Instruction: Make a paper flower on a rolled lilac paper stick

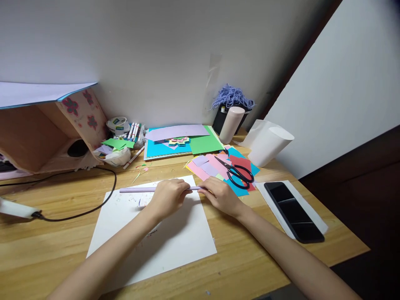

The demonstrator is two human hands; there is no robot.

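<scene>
A thin lilac paper tube (134, 190) lies level above a large white sheet (184, 241) on the wooden table. My left hand (170, 198) is closed round the tube right of its middle. At the tube's right end, the fingers of my right hand (218, 195) pinch it. Just beyond my right hand, black-handled scissors (239, 173) rest on a pile of coloured paper pieces (200, 168). Small marks show on the white sheet, and part of it is hidden under my left arm.
A black phone (293, 212) lies on white paper at the right. Behind stand a pale cylinder (231, 125), a curled white roll (271, 146) and stacked coloured sheets (206, 143). At the left are an open box (28, 133), markers (134, 131) and a black cable (115, 183).
</scene>
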